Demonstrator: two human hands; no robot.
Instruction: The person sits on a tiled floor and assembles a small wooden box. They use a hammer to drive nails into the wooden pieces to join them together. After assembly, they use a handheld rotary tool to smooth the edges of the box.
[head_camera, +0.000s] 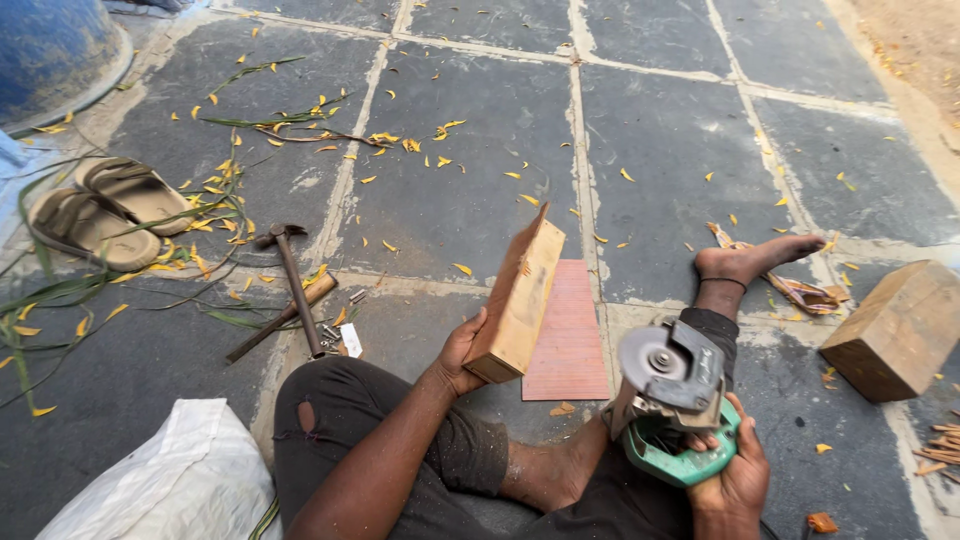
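Left hand (462, 352) grips the near end of a pale wooden block (520, 298), holding it tilted up off the stone floor (660, 140) above a thin reddish board (569, 332). Its visible faces look plain, so I judge shaping has barely begun; no cut or groove shows from here. Further right, the right hand (735, 478) is clenched round the green body of an angle grinder (675, 395), whose disc stays clear of the wood. Off to the left lie a hammer (292, 283) and sandals (105, 210); at far right a second wooden block (895, 330) waits untouched
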